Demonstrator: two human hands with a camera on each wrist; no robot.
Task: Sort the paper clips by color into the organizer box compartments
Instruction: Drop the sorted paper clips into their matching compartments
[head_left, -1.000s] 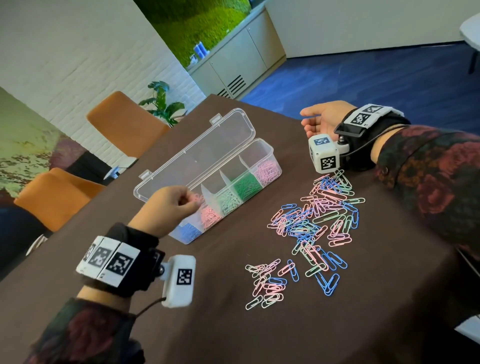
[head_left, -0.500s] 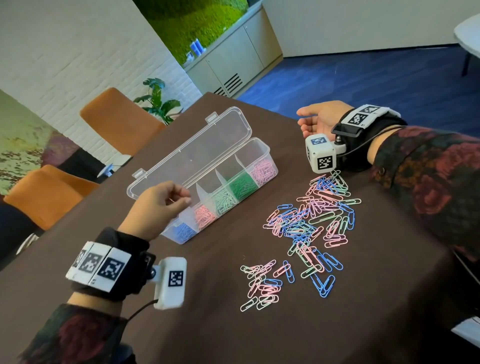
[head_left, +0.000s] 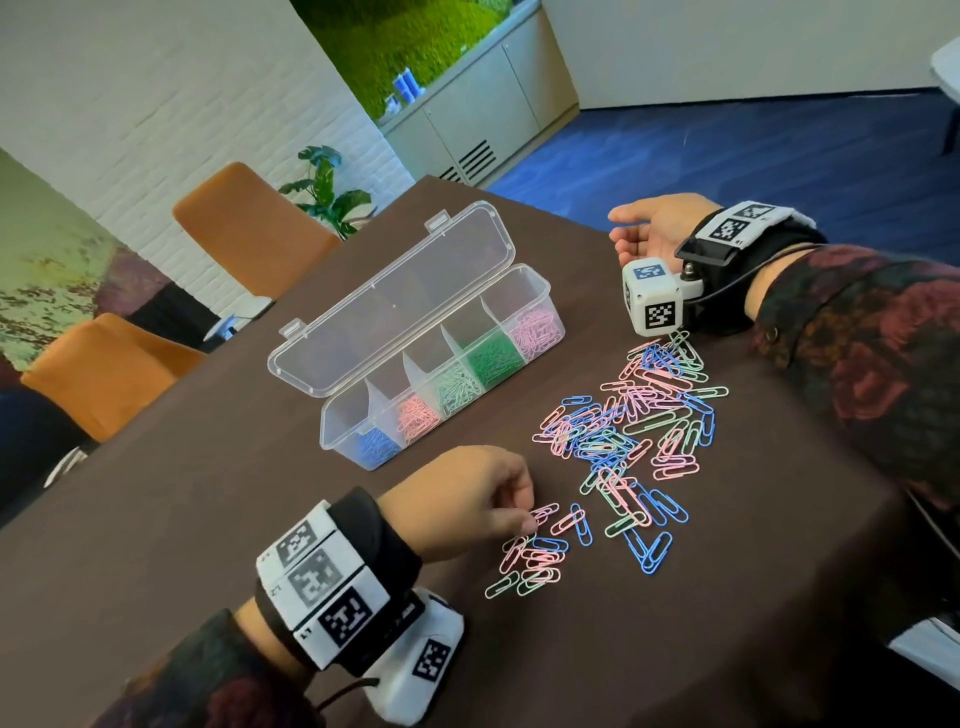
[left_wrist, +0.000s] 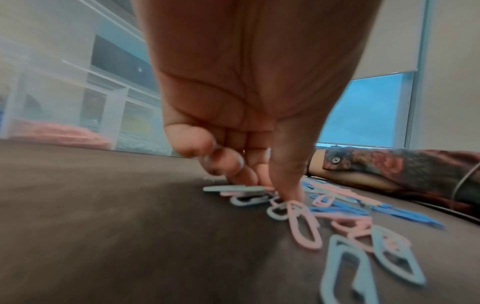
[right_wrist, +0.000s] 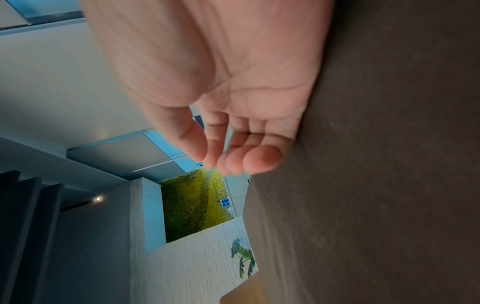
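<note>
the left hand (head_left: 470, 491) hangs fingers-down at the 10 o'clock edge of the small clip cluster (head_left: 535, 558), thumb and fingertips (left_wrist: 289, 191) drawn together on a pink clip (left_wrist: 305, 223) that lies flat on the worktop (head_left: 208, 519); whether the clip is actually pinched cannot be told. the big pile (head_left: 639, 415) of thin, looped pink, blue and green wire clips lies at 1 o'clock of that hand. the box (head_left: 441, 374), clear hard plastic with 5 compartments and its lid tipped back, stands at 12 o'clock. the right hand (head_left: 654, 228) rests on its side at the far edge, loosely curled, grip vacant.
</note>
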